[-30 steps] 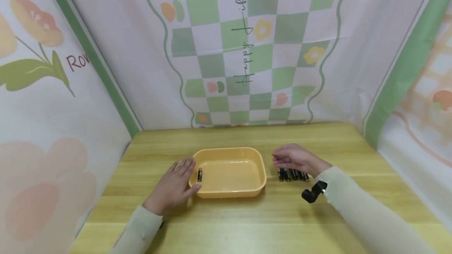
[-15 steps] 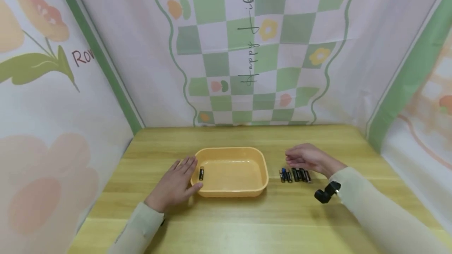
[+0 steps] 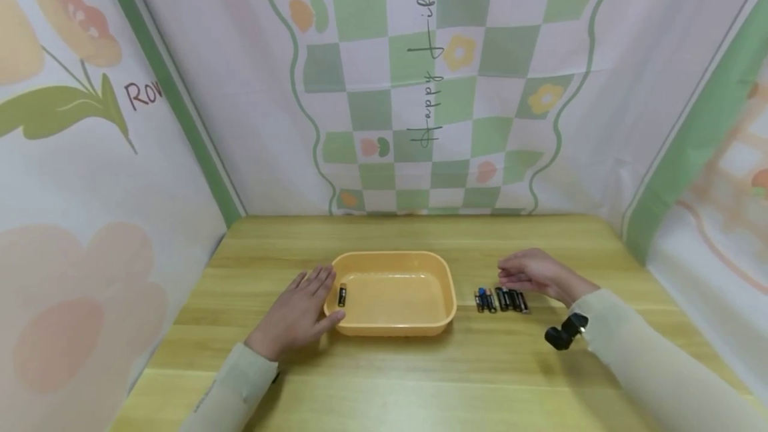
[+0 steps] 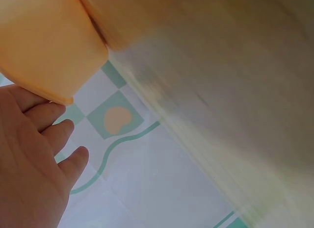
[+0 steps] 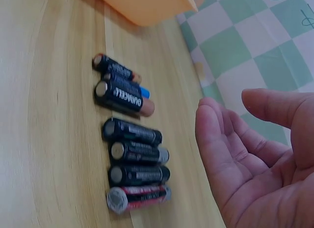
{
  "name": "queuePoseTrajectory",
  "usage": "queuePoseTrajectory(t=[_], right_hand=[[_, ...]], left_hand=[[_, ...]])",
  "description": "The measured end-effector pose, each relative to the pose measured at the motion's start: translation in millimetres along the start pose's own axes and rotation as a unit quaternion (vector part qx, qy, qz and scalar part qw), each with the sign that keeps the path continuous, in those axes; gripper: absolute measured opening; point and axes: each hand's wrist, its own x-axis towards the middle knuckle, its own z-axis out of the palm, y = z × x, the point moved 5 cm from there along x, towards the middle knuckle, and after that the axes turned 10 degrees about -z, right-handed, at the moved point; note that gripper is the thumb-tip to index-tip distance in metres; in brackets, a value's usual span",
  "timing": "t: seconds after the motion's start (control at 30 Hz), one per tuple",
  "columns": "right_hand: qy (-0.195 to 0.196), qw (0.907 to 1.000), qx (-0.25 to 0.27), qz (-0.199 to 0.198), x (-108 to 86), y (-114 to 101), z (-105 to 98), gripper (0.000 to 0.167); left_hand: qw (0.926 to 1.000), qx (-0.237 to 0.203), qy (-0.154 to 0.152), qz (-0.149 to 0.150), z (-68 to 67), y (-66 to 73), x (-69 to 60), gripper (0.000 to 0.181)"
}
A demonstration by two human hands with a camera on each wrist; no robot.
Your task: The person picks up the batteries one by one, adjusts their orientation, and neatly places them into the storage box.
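Note:
My left hand (image 3: 294, 315) rests on the left rim of a yellow plastic tray (image 3: 393, 329), its fingers extended along the edge. One dark battery (image 3: 342, 295) lies inside that tray near the left wall. My right hand (image 3: 540, 273) hovers just behind and above a row of batteries (image 3: 510, 299) on the table. In the right wrist view its thumb and fingers are apart and loosely bent, with nothing between them. The row there includes a Duracell battery (image 5: 120, 96) with a copper end, one with a blue end (image 5: 145, 92), and a red-and-black one (image 5: 140, 197).
The wooden table (image 3: 384, 385) carries the tray at its middle and the batteries to the right. A printed cloth (image 3: 438, 105) hangs behind the table's back edge, with more cloth at both sides. A black wrist camera (image 3: 566, 332) sits on the right sleeve.
My right hand has moved right, away from the tray, over the row of batteries. The left hand stays on the tray's rim. The head view has shifted slightly.

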Motion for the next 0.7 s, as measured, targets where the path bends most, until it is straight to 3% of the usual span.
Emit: queuePoseTrajectory(t=[0.7], right_hand=[[0.021, 0.9987, -0.045, 0.008, -14.3, 17, -23, 0.047]], left_hand=[[1.0000, -0.004, 0.008, 0.002, -0.6, 0.5, -1.0, 0.082]])
